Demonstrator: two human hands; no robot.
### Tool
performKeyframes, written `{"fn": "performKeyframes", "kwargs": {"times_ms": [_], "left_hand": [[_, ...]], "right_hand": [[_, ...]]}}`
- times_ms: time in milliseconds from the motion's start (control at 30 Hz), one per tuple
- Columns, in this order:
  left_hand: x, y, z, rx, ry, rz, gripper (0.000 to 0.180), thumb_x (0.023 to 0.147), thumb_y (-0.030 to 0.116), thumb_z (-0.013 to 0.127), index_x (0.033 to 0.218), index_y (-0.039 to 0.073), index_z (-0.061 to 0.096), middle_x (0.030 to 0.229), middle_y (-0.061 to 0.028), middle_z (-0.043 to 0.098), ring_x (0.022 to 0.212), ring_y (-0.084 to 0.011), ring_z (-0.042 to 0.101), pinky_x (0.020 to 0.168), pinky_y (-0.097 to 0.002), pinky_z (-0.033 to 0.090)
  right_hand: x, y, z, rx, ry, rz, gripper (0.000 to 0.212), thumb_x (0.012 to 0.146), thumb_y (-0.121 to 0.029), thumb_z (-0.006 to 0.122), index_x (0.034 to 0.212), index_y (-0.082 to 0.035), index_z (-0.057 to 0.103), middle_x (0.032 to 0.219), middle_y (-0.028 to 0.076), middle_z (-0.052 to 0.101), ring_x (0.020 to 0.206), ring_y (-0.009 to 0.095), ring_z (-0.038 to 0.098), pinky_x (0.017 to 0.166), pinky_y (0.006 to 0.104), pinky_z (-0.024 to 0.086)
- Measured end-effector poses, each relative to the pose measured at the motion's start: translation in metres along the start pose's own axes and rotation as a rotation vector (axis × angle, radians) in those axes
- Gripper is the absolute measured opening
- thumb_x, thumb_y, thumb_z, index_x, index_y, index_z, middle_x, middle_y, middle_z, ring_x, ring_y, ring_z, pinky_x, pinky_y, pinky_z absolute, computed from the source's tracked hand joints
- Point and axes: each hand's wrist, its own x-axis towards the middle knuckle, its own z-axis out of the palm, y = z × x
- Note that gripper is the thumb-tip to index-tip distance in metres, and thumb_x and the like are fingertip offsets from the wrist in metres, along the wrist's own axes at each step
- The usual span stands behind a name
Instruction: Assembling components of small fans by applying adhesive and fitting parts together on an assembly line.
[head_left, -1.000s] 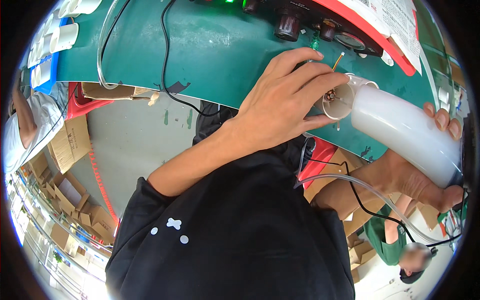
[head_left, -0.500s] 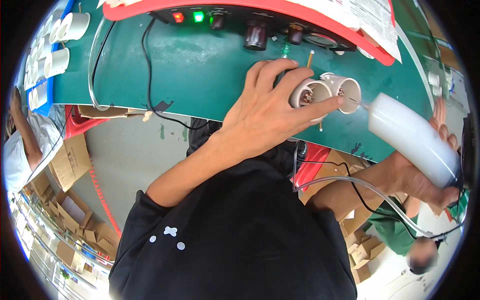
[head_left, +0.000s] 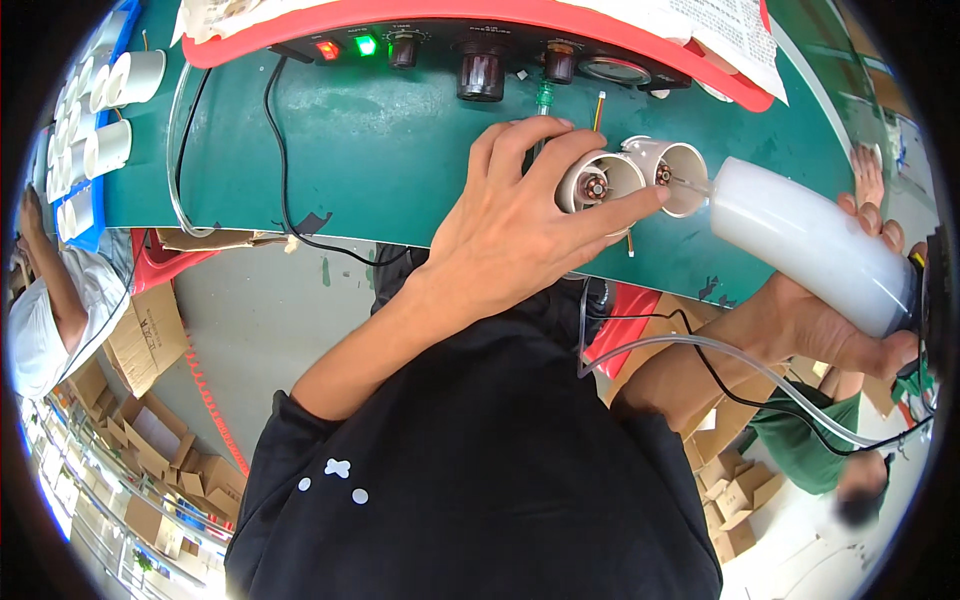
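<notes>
Two white plastic cylindrical housings stand side by side on the green table, mouths toward me. My left hand [head_left: 520,225] has its fingers and thumb around the left housing [head_left: 567,190]. That thumb reaches across to the mouth of the right housing [head_left: 688,165]. Inside each sits a copper-wound motor core [head_left: 596,188]. My right hand [head_left: 835,325] is wrapped around a large milky dispensing syringe [head_left: 810,235], held slanted. Its thin needle [head_left: 690,184] enters the right housing, close to the core there; whether they touch is unclear. A thin coloured wire lead [head_left: 599,112] sticks up behind the housings.
Behind the housings stands a black control box [head_left: 430,60] with knobs and lit switches, under a red tray [head_left: 330,38] with paper. At far left, a blue tray [head_left: 97,212] carries several white housings. Hoses and a black cable [head_left: 283,200] cross the area; other people sit on both sides.
The syringe has come slightly left and its needle sits a little closer to the right housing's core. My left hand keeps its hold. The whole view has shifted slightly.
</notes>
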Motion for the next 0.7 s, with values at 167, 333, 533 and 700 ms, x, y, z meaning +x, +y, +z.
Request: {"fn": "performKeyframes", "kwargs": {"times_ms": [167,333,533,700], "left_hand": [[-0.001,0.0,0.0,-0.013,0.0,-0.011,0.056,0.07,0.019,0.08,0.121,0.039,0.067,0.122,-0.0039,0.056,0.117,-0.0306,0.044,0.099,-0.0421,0.039],[0.0,0.0,0.0,-0.014,-0.009,-0.014,0.056,0.07,0.018,0.08,0.121,0.039,0.068,0.122,-0.0041,0.056,0.117,-0.0301,0.045,0.099,-0.0421,0.039],[0.002,0.001,0.0,-0.018,-0.007,-0.009,0.056,0.071,0.017,0.079,0.121,0.038,0.067,0.122,-0.0042,0.056,0.115,-0.0298,0.046,0.099,-0.0417,0.039],[0.001,0.0,-0.001,0.019,-0.015,-0.008,0.056,0.07,0.015,0.078,0.121,0.036,0.068,0.123,-0.0041,0.056,0.114,-0.0305,0.046,0.098,-0.0407,0.04]], "right_hand": [[-0.001,0.001,0.006,0.047,-0.13,0.024,0.096,0.066,-0.082,0.056,0.1,0.007,0.061,0.096,0.018,0.058,0.09,0.033,0.06,0.087,0.0507,0.048],[-0.003,0.001,0.007,0.041,-0.172,0.068,0.098,0.067,-0.084,0.053,0.101,0.007,0.061,0.095,0.019,0.058,0.091,0.032,0.06,0.091,0.0498,0.047],[-0.007,0.002,0.019,-0.097,-0.084,0.013,0.088,0.066,-0.076,0.061,0.11,0.001,0.058,0.095,0.017,0.058,0.09,0.032,0.059,0.09,0.0495,0.047],[-0.011,0.001,0.025,-0.26,-0.038,0.019,0.084,0.065,-0.068,0.071,0.118,-0.005,0.054,0.096,0.015,0.059,0.089,0.032,0.059,0.087,0.0508,0.049]]}}
